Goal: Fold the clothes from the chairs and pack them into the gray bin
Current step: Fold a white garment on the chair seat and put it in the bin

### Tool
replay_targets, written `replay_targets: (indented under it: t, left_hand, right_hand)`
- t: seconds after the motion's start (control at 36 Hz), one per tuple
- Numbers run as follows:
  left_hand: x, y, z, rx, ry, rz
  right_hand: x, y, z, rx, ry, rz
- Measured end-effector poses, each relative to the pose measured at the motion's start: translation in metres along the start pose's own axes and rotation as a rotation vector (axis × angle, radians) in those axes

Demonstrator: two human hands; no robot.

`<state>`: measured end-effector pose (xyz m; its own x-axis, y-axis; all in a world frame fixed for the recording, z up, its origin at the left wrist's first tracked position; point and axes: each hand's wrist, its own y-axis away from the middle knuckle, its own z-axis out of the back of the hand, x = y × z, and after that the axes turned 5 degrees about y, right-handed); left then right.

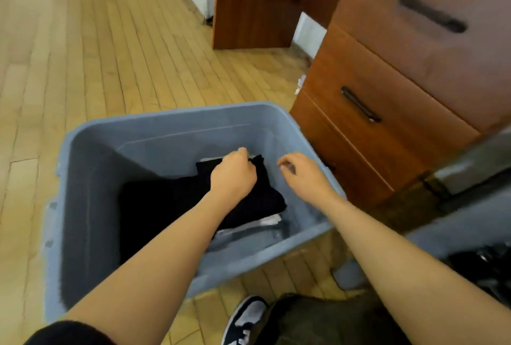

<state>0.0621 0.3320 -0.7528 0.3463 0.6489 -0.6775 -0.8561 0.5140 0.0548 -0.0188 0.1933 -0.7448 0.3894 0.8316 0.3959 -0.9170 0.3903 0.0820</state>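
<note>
Crowding the gray bin [154, 129] rightward — drawers [373, 112]; left hand [233, 173] seemingly grips black clothes [171, 203], right hand [301, 173] loosely curled, empty.

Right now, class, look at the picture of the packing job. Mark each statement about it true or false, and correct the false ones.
1. The gray bin stands on a wooden floor. True.
2. The bin holds only red clothes. False: a black garment lies in it, over something white.
3. The left hand rests on the black garment. True.
4. The right hand holds a shoe. False: it holds nothing, fingers loosely curled.
</note>
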Motion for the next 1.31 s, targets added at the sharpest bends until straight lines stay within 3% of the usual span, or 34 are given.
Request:
replay_targets:
  t: [0.31,0.61,1.06,1.31]
  left_hand:
    - [-0.211,0.072,-0.006,0.085,0.169,-0.506]
    - [-0.398,0.213,-0.077,0.225,0.202,-0.861]
    - [-0.528,0.433,-0.231,0.745,0.248,-1.139]
    - [-0.572,0.515,-0.316,0.954,0.18,-1.28]
  right_hand:
    - [-0.08,0.165,0.168,-0.509,-0.048,-0.192]
    - [-0.177,0.379,0.261,-0.867,-0.016,-0.527]
    - [-0.288,0.644,0.264,-1.103,0.184,-1.118]
    - [-0.349,0.732,0.246,-0.862,0.386,-1.475]
